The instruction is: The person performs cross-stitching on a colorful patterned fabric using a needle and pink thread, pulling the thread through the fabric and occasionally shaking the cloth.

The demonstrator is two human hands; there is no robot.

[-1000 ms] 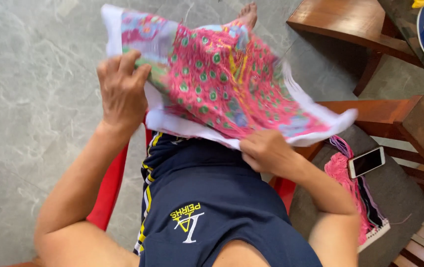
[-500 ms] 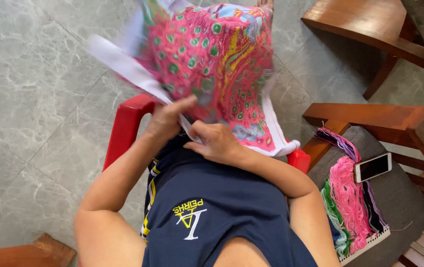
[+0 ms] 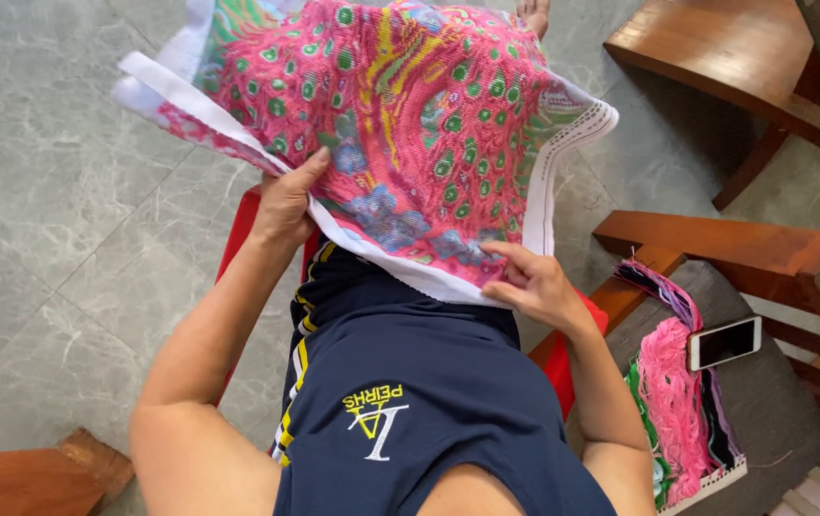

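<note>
Currently, I log: embroidered cloth (image 3: 400,124) spread over my lap, mostly stitched pink and green, white border bare; left hand (image 3: 286,205) pinches its edge, right hand (image 3: 534,282) fingers press the hem; thread skeins (image 3: 677,401) alongside

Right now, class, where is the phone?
In the head view the phone lies at the right, on the grey seat of the wooden chair, beside the pink bundle of thread and beyond the right hand.
</note>
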